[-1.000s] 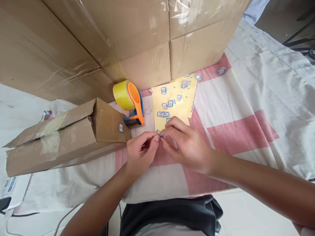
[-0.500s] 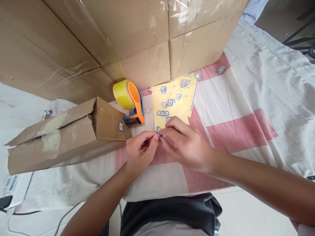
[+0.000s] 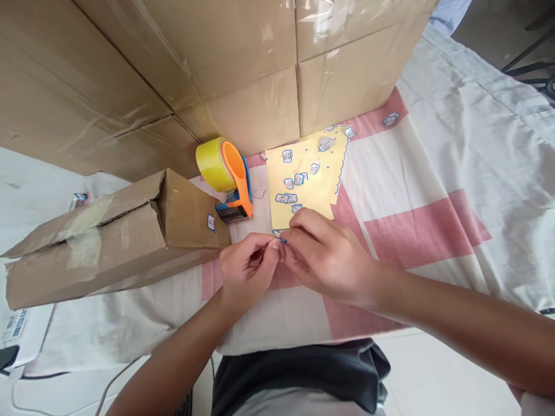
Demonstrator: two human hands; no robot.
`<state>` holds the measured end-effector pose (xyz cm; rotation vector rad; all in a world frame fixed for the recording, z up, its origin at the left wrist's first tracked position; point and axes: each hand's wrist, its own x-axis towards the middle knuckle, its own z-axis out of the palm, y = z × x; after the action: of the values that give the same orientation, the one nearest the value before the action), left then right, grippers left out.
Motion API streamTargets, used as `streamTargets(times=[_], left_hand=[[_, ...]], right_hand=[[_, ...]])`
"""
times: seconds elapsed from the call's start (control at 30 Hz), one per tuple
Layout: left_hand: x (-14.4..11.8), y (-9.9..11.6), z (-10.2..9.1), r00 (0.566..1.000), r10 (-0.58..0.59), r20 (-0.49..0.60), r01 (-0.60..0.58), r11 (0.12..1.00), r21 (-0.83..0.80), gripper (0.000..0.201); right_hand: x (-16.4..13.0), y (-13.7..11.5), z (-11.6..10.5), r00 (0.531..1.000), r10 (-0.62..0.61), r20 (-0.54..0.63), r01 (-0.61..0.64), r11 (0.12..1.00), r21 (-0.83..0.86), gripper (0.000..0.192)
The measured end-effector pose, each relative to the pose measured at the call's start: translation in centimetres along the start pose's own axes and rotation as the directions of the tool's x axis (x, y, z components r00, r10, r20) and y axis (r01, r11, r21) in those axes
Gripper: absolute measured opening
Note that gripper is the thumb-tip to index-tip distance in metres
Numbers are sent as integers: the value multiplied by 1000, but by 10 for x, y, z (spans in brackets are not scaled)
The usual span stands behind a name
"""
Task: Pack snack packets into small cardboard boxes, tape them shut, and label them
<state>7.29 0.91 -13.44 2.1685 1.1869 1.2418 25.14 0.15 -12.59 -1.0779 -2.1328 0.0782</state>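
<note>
Fingertip to fingertip, my left hand (image 3: 248, 263) and my right hand (image 3: 332, 254) pinch a small blue-edged paper cutout (image 3: 282, 240) between them. Most of that piece is hidden by the fingers. Just beyond my hands lies a yellow sheet of paper (image 3: 318, 188) with a scalloped right edge. Several small white cutouts with blue outlines, such as a double one (image 3: 286, 198), rest on it. A grey cutout (image 3: 325, 143) sits near its far edge.
A tape dispenser (image 3: 232, 176) with yellow tape stands left of the sheet. Beside it is a taped cardboard box (image 3: 125, 242) with a small sticker (image 3: 211, 223). Large stacked cartons (image 3: 243, 110) wall off the back. Another cutout (image 3: 391, 119) lies on the checked cloth (image 3: 420, 228).
My hands stay together at nearly the same spot, with the fingers shifting slightly on the small cutout. The view has moved a little.
</note>
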Motion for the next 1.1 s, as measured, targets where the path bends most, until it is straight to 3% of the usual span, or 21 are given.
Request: streamTargets(times=[0.2,0.33,0.57,0.9,1.1], left_hand=[[-1,0,-1,994,-114,8,114,991,-67,18],[-1,1,-1,991,-132,6,132,989,-61,20],[0,2,-1,999,-50,5,50,998,-39,18],[0,1,-2,995,97,17,-98,992,78,15],[0,2,-2,994,109,17,-110,992,67,14]], right_hand=[[1,-1,-2,996,-49,-69,44,996,-72,19],[1,0,-2,998,-41,-42,40,999,-35,20],[3,3,0,999,11,-34,-7,992,122,20],[1,-1,-3,999,-4,-32,6,997,74,20],[1,-1,0,996,47,-73,-32,981,192,20]])
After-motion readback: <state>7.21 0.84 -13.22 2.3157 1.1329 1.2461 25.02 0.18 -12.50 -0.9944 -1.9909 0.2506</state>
